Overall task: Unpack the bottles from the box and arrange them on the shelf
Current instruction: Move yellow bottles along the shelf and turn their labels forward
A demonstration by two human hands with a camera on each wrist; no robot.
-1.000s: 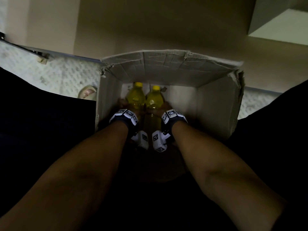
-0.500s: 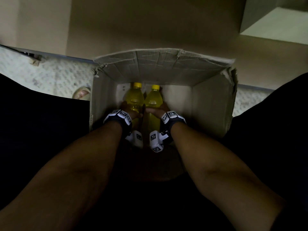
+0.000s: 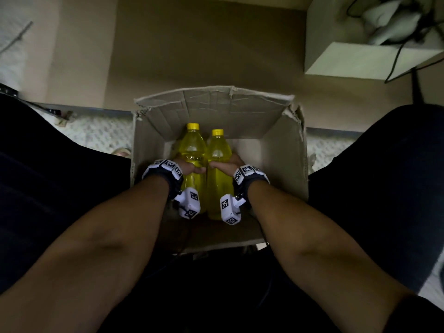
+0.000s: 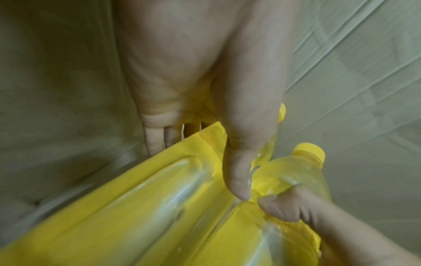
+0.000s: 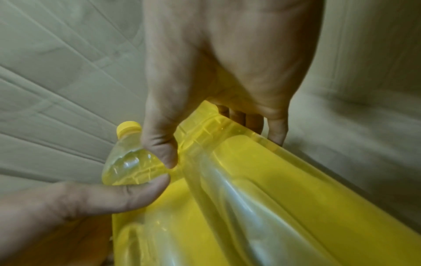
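Two clear bottles of yellow liquid with yellow caps stand side by side inside an open cardboard box point(image 3: 286, 164). My left hand point(image 3: 187, 168) grips the left bottle point(image 3: 193, 150) around its middle. My right hand point(image 3: 224, 165) grips the right bottle point(image 3: 217, 152) the same way. In the left wrist view my left hand point(image 4: 205, 108) wraps the left bottle point(image 4: 159, 198), thumb on its front, with the right hand's thumb point(image 4: 284, 207) on the neighbouring bottle point(image 4: 293, 172). In the right wrist view my right hand point(image 5: 216, 90) wraps the right bottle point(image 5: 262, 189); the left bottle point(image 5: 132, 162) sits beside it.
The box rests on the floor between my dark-clad legs, its far flap point(image 3: 213, 109) raised towards a beige wall. A pale shelf or ledge point(image 3: 365, 61) with a black cable lies at the upper right. White textured flooring point(image 3: 101, 133) flanks the box.
Both bottles have risen within the box in my hands, showing more of their bodies. The head view has tilted, bringing the ledge at the upper right further into sight.
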